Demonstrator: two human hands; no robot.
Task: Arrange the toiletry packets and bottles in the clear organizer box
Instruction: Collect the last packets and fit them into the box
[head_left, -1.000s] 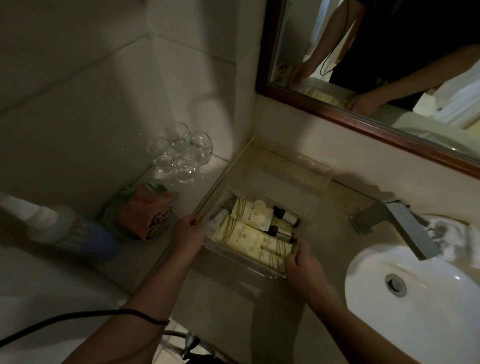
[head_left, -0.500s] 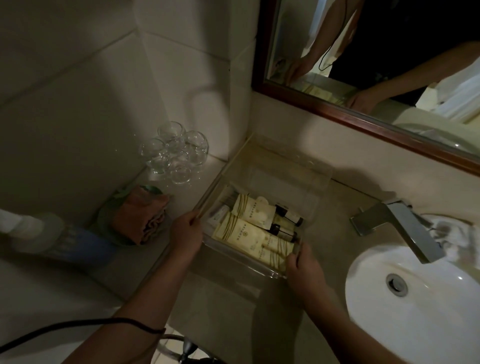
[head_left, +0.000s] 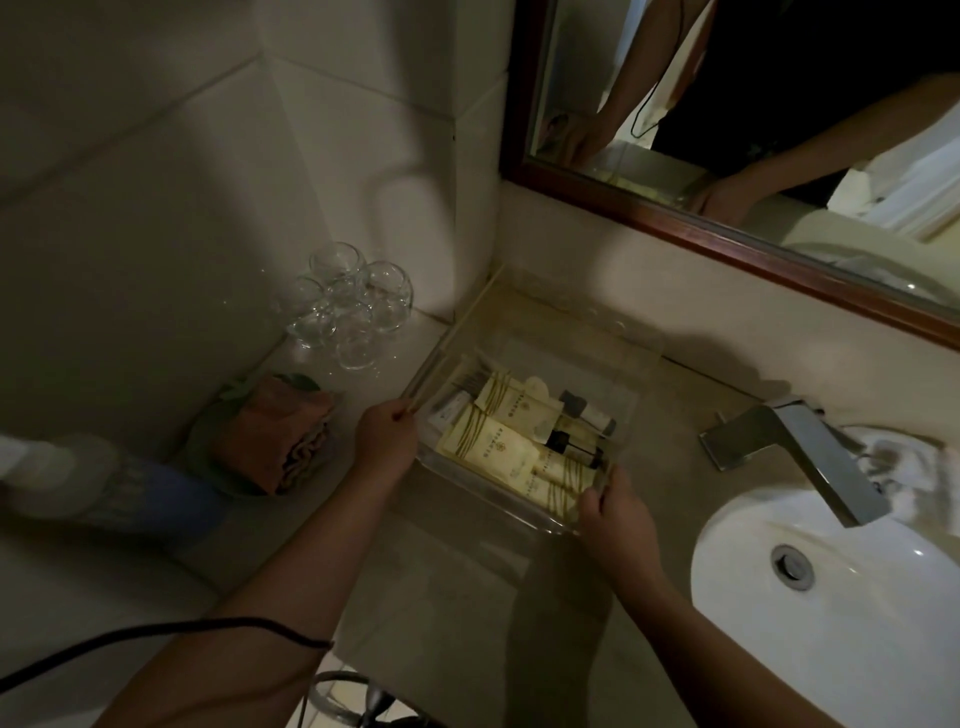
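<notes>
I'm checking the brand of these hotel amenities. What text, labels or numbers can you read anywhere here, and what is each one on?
No text here can be read with certainty.
Cream packets in the clear organizer box: a dark printed line and small emblem on each, too blurred to read.
Small bottles with dark caps: no legible label.
Blue and white bottle at left: blurred, nothing readable.
</notes>
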